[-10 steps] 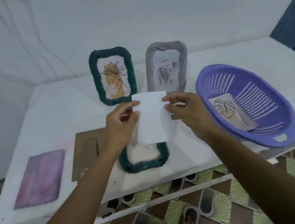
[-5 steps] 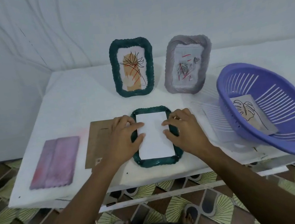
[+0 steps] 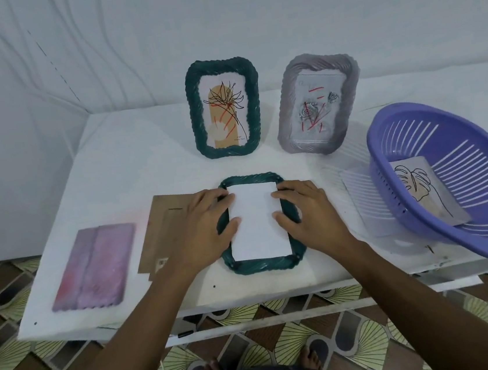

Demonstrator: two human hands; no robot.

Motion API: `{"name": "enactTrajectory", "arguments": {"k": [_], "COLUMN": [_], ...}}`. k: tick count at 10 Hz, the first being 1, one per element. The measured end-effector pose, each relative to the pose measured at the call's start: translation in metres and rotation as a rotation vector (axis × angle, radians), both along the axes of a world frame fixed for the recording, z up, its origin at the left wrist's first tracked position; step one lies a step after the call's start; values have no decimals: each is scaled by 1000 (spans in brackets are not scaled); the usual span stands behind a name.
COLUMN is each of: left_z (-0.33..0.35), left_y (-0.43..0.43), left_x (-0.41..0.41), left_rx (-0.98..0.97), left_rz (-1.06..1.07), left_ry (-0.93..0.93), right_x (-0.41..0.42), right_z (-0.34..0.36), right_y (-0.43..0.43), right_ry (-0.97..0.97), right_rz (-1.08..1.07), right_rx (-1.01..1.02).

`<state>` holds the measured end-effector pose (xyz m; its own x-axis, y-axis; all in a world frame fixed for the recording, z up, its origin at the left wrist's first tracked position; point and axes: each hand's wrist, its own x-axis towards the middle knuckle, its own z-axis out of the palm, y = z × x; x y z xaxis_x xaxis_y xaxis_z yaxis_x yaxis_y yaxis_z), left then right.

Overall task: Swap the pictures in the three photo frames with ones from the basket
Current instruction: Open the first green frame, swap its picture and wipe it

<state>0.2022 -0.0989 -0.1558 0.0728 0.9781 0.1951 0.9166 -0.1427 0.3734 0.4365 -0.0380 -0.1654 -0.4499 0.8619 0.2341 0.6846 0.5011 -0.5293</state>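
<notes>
Head view: you are pressing a picture (image 3: 257, 222), white side up, into the green frame (image 3: 264, 266) lying flat near the table's (image 3: 130, 155) near edge. Your left hand (image 3: 202, 229) and right hand (image 3: 307, 217) are lying flat, fingers straight on the sheet's side edges, clasping nothing. Uneven pushing is risking a crease, or a corner riding over the rim. The brown backing board (image 3: 168, 224) is waiting just left. At the right, the purple basket (image 3: 442, 119) is holding 1 leaf picture (image 3: 420, 192), propped against its wall.
</notes>
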Motion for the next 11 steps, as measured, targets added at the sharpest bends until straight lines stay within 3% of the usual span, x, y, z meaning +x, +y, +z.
{"name": "enactTrajectory", "arguments": {"k": [11], "left_z": [20], "left_y": [-2], "left_x": [-8], "left_rx": [-74], "left_rz": [0], "left_ry": [166], "right_x": [-2], "right_z": [-2], "right_y": [2], "right_ry": [36], "right_rz": [-7], "right_rx": [2]}}
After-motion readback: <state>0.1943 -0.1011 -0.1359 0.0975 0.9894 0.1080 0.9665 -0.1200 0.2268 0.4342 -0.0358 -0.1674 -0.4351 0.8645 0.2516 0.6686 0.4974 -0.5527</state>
